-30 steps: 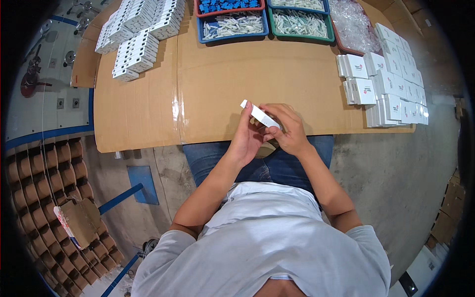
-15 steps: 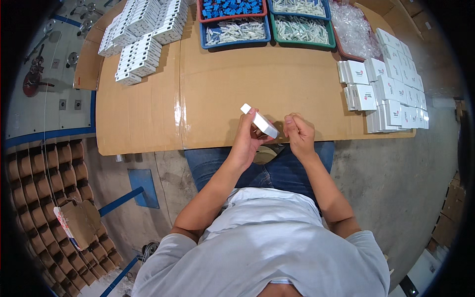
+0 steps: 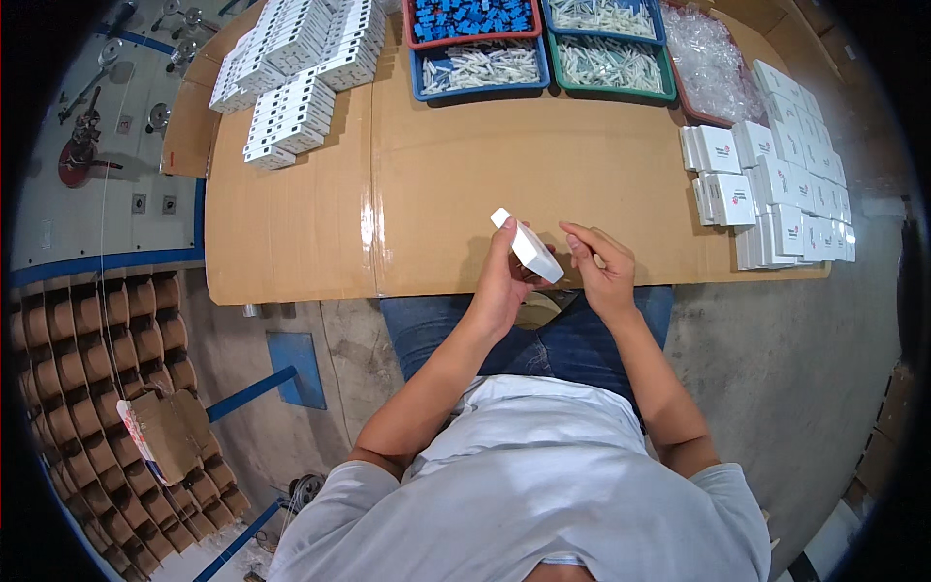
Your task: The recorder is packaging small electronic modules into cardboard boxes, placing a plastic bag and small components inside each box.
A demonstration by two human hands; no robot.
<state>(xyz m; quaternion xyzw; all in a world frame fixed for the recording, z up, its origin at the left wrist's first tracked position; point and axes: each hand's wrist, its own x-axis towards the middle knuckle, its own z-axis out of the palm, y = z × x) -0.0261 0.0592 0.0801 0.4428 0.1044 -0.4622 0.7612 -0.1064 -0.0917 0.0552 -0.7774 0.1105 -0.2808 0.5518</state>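
A small white box (image 3: 535, 254) with a raised end flap is in my left hand (image 3: 501, 291), whose thumb and fingers are shut around its sides. It is tilted, its flap end toward the far left, just over the table's near edge. To the right of the box, and apart from it, my right hand (image 3: 606, 269) hovers with its index finger stretched toward the box and its other fingers loosely bent. Nothing shows in the right hand.
The cardboard-covered table (image 3: 456, 184) carries stacked white boxes (image 3: 291, 121) at left and more white boxes (image 3: 786, 199) at right. Along the back stand trays of blue pieces (image 3: 472, 17), trays of white tube-like pieces (image 3: 480, 68), and a tray of clear plastic pieces (image 3: 713, 63).
My right hand has loosened from a closed curl, its index finger now stretched out. The left hand keeps hold of the white box. The whole view has shifted slightly.
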